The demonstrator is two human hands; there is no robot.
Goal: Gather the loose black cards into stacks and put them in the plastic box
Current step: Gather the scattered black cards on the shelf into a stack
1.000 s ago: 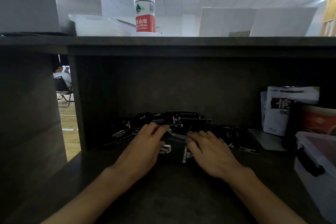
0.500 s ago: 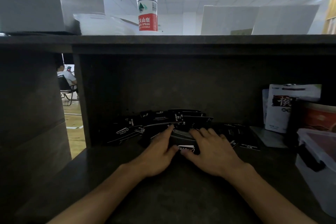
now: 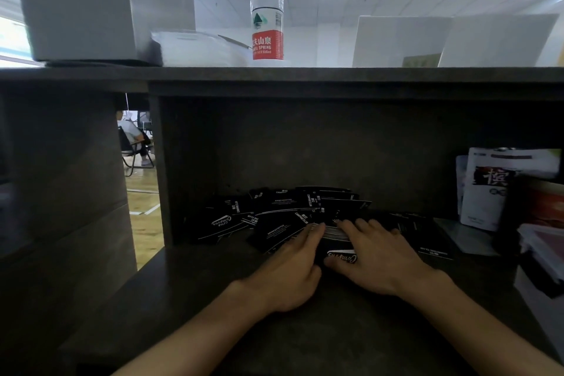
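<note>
**A:** Dark desk surface (image 3: 305, 339) nearest the camera, both forearms reaching over it. State of the hands?

**B:** Left hand (image 3: 287, 275) and right hand (image 3: 378, 262) sit side by side, a small stack of black cards (image 3: 335, 246) squeezed between them. Left fingers run straight along the stack's left edge. Right fingers lie spread and nearly flat over its top and right side, thumb at the near edge. Neither hand curls round the stack; they press on it.

**A:** Remaining cards?

**B:** Loose black cards (image 3: 274, 217) fanned out just behind the hands, against the back wall of the alcove, spilling left and right.

**A:** Box?

**B:** Plastic box (image 3: 540, 253) at the right edge, well apart from the hands, partly cut off. White pouches (image 3: 485, 192) stand behind it. Water bottle (image 3: 267, 9) upright on the upper shelf (image 3: 305, 75).
</note>
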